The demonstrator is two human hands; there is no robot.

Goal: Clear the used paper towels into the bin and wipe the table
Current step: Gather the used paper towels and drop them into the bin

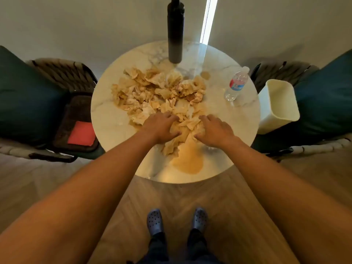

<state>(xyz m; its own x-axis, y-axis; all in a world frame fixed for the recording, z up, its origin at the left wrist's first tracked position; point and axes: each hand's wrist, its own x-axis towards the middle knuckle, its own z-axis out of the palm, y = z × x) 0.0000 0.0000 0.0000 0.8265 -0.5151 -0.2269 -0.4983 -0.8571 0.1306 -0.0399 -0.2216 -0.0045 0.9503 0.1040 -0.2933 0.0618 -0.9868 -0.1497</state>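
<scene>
— Paper towels [160,88], where do they lie?
— Heaped in a crumpled, brown-stained pile across the middle of the round marble desk [106,115], reaching from the far half down to the near side, where both hands are on them.
— How do the hands sit?
— The left hand [160,128] lies palm down on the near left part of the pile, its fingers [169,116] curled into the towels and the thumb pressed against a wad. The right hand [215,130] is on the near right part, fingers [204,119] bent and digging into the paper. A bunch of towels sits between the two hands, gathered from both sides.
— Is the desk wet?
— A tan puddle [188,159] spreads on the near edge just below the hands, touching the lowest towels. A smaller stain [205,74] shows beyond the pile.
— And the bin?
— A cream bin [278,105] stands off the right side of the desk, tilted, its open mouth toward the camera, resting on a seat beside a dark green cushion [327,98].
— What else is about?
— A clear water bottle [236,84] stands on the right of the desk, apart from the pile. A tall dark bottle [175,31] stands at the far edge. On the left chair a red cloth [82,135] lies on a dark brown mat [74,115], next to another green cushion [24,100]. Grey clogs [155,221] stand on the wooden floor [238,216].
</scene>
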